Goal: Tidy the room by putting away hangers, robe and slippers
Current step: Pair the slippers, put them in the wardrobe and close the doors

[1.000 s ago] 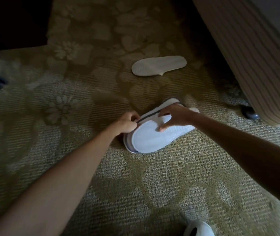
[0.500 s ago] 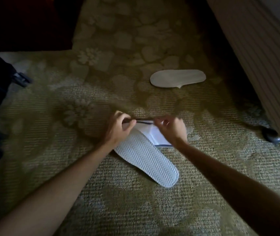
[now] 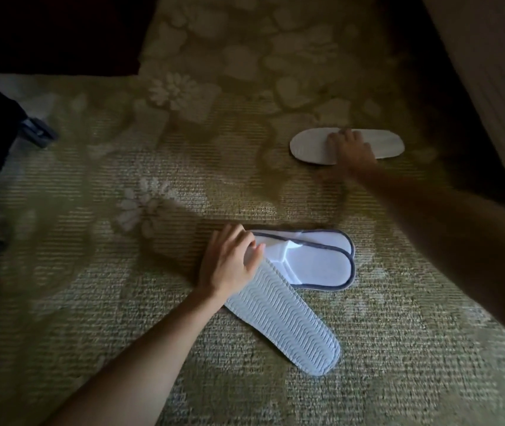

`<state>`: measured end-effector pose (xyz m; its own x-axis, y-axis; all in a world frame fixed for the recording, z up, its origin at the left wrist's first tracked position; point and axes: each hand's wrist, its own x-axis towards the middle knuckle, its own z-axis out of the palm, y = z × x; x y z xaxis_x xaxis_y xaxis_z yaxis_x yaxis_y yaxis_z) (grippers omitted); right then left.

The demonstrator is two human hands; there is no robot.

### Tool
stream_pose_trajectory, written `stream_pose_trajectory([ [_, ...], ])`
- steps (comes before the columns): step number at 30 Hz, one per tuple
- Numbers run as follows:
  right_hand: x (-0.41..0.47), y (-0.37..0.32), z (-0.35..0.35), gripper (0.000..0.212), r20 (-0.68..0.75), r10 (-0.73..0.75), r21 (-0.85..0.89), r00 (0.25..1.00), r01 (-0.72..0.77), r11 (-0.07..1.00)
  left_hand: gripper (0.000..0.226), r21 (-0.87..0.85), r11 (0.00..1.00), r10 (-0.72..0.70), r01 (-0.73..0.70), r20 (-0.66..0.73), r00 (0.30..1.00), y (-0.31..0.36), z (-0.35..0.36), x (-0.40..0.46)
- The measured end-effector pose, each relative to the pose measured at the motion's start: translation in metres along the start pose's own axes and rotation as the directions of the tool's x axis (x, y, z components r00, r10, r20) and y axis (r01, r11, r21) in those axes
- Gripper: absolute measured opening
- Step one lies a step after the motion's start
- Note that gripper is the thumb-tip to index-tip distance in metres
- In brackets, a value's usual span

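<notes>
On the carpet (image 3: 97,302), the left hand (image 3: 229,265) pins the folded slipper (image 3: 291,290), fingers relaxed; the right hand (image 3: 351,150) lies flat on the far slipper (image 3: 306,146). Gathering the pair: next, grip it and draw it back.

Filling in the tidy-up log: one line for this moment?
left hand: on near slippers | right hand: on far slipper | all on carpet

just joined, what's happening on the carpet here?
A person is gathering white slippers off the patterned carpet. The left hand rests on the toe end of the near slippers, where one lies sole up, partly across another. The right hand reaches out and lies flat on the far slipper, which is sole up near the bed.
</notes>
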<state>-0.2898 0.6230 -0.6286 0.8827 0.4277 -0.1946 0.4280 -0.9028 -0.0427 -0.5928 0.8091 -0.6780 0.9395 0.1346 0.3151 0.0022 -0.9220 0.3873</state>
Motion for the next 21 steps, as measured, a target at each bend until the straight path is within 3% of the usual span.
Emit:
stream_pose_trajectory([
  [4, 0.026, 0.023, 0.007, 0.096, 0.142, 0.065, -0.086, 0.988, -0.053, 0.995, 0.024, 0.040, 0.999, 0.021, -0.020, -0.021, 1.000, 0.001, 0.001, 0.000],
  [9, 0.015, 0.029, 0.021, 0.067, 0.010, -0.006, -0.142, 1.000, 0.008, 0.990, 0.027, 0.060, 0.998, 0.027, -0.027, 0.015, 1.000, 0.002, -0.002, 0.001],
  [11, 0.004, 0.029, 0.019, 0.058, -0.057, -0.029, -0.194, 0.998, 0.017, 0.981, 0.028, 0.089, 0.995, -0.037, 0.035, 0.017, 0.999, 0.007, -0.003, -0.001],
  [13, -0.009, 0.024, 0.016, 0.051, -0.125, -0.082, -0.247, 0.989, 0.049, 0.968, 0.033, 0.092, 0.968, -0.228, 0.235, -0.078, 0.971, 0.022, -0.008, -0.009],
  [15, -0.030, 0.017, 0.019, 0.044, -0.170, -0.183, -0.269, 0.968, 0.134, 0.954, 0.061, 0.030, 0.865, -0.491, 0.500, -0.155, 0.857, 0.048, -0.012, -0.027],
  [16, -0.042, 0.011, 0.022, 0.042, -0.204, -0.244, -0.270, 0.948, 0.185, 0.945, 0.082, -0.038, 0.780, -0.623, 0.624, -0.130, 0.771, 0.064, -0.014, -0.037],
  [18, -0.072, -0.004, 0.026, 0.038, -0.284, -0.357, -0.261, 0.890, 0.287, 0.922, 0.123, -0.170, 0.551, -0.818, 0.817, 0.086, 0.569, 0.096, -0.015, -0.051],
  [21, -0.117, -0.030, 0.022, 0.026, -0.386, -0.461, -0.213, 0.799, 0.409, 0.887, 0.151, -0.194, 0.258, -0.868, 0.947, 0.383, 0.315, 0.129, -0.013, -0.050],
])
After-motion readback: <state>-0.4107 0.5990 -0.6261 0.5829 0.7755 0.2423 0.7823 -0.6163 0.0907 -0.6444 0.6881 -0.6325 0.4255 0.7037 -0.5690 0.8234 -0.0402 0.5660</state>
